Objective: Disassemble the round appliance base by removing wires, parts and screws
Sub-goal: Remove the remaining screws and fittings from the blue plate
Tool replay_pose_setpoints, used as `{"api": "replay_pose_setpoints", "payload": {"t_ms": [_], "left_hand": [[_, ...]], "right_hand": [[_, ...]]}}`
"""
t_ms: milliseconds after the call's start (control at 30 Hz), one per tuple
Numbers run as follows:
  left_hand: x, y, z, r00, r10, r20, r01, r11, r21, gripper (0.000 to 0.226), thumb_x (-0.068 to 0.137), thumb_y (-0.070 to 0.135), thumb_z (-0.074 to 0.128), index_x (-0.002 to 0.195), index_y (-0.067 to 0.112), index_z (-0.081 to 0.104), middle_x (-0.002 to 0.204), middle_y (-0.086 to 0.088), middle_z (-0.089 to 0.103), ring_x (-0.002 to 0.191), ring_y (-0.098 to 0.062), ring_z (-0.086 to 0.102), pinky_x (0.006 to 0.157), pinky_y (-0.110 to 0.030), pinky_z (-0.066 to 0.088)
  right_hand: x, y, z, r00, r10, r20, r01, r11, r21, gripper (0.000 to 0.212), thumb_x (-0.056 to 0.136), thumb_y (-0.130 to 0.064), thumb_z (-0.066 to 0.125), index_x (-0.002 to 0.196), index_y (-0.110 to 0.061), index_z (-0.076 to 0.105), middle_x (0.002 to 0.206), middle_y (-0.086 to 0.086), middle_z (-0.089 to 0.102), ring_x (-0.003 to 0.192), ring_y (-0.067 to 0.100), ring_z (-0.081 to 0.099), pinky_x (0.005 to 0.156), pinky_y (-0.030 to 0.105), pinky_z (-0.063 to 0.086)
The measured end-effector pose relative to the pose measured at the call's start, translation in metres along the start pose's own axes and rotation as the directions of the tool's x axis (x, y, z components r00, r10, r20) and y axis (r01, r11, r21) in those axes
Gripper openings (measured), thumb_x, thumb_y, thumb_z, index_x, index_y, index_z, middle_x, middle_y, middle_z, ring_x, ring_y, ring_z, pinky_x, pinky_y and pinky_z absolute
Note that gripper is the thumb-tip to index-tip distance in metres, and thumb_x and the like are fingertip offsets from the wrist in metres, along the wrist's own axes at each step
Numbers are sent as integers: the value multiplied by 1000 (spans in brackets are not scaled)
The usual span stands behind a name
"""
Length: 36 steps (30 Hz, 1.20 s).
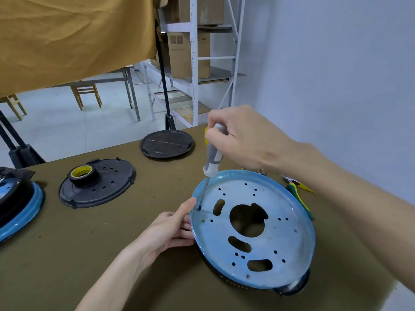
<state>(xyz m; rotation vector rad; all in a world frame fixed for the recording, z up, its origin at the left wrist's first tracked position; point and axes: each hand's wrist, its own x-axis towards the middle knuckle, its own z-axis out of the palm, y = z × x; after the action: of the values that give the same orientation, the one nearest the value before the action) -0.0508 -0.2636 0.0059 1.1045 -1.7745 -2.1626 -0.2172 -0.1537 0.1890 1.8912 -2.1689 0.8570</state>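
Right hand (242, 135) grips screwdriver (212, 160) handle; shaft near upright, tip down at a hole by the left rim of the round base (253, 227). Left hand (170, 230) holds that rim, thumb on top. Base: pale blue pan w/ holes & slots, tilted, near bench (112, 254) front-right. Two black covers (96, 185) behind; tape roll (82, 173) on one. Shelving, chairs beyond.
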Motion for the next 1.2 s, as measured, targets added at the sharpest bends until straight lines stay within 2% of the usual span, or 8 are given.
{"api": "replay_pose_setpoints", "payload": {"t_ms": [167, 367, 500, 600, 700, 800, 1000, 1200], "left_hand": [[1, -1, 0, 1000, 4, -10, -4, 1000, 2, 92, 56, 81, 72, 106, 5, 82, 105, -16, 80, 75, -17, 76, 82, -36, 64], [2, -2, -1, 1000, 2, -24, -2, 1000, -4, 90, 54, 82, 74, 102, 6, 83, 102, -16, 81, 74, -18, 76, 73, -32, 64], [2, -3, -2, 1000, 4, -19, -4, 1000, 1, 88, 55, 83, 73, 101, 8, 84, 101, -14, 81, 76, -18, 77, 75, -32, 64], [2, -2, -1, 1000, 0, -17, 1, 1000, 9, 85, 54, 83, 73, 97, 10, 85, 101, -15, 81, 75, -19, 77, 77, -34, 64], [1, -1, 0, 1000, 4, -23, -4, 1000, 16, 84, 54, 84, 72, 96, 12, 85, 102, -15, 81, 77, -19, 77, 78, -34, 64], [0, -1, 0, 1000, 5, -23, -5, 1000, 23, 89, 55, 85, 71, 100, 10, 84, 103, -14, 81, 80, -20, 78, 78, -34, 64], [-1, -1, 1, 999, 15, -37, -13, 999, 38, 94, 55, 85, 70, 104, 6, 82, 100, -14, 81, 78, -19, 77, 80, -34, 64], [-2, 0, 2, 999, 16, -33, -16, 1000, 25, 87, 57, 87, 74, 95, 9, 84, 99, -15, 81, 77, -20, 77, 77, -34, 65]], "right_hand": [[6, -9, -11, 985, 66, 157, -10, 941, -338, 67, 97, -68, 41, 61, -11, 47, 53, 3, 45, 48, 23, 45, 47, 33, 33], [7, -14, -26, 889, -62, 453, 115, 989, -92, 26, 86, -30, 73, 107, -28, 57, 81, -9, 59, 70, -1, 53, 57, 30, 41], [5, -20, -14, 961, -53, 271, 140, 940, -312, 49, 93, -68, 50, 109, -22, 50, 66, -6, 50, 59, 10, 50, 49, 33, 32], [9, -21, -10, 966, -118, 228, 225, 818, -529, 49, 99, -64, 42, 98, -16, 49, 74, -1, 55, 63, 19, 52, 49, 34, 32], [15, -19, -22, 890, -65, 451, 191, 952, -240, 28, 96, -41, 62, 116, -23, 52, 95, -7, 65, 94, 20, 59, 71, 37, 50], [17, -22, -34, 800, -47, 598, 121, 989, -83, 43, 87, -30, 73, 124, -29, 50, 101, -12, 60, 88, 2, 57, 69, 26, 46], [11, -23, -10, 945, -56, 322, 207, 863, -460, 53, 99, -64, 44, 84, -13, 52, 71, 3, 53, 64, 22, 55, 48, 35, 36], [24, -21, -20, 847, -91, 524, 160, 983, -87, 41, 79, -42, 82, 112, -30, 60, 95, -10, 65, 93, 7, 56, 74, 32, 53]]}}
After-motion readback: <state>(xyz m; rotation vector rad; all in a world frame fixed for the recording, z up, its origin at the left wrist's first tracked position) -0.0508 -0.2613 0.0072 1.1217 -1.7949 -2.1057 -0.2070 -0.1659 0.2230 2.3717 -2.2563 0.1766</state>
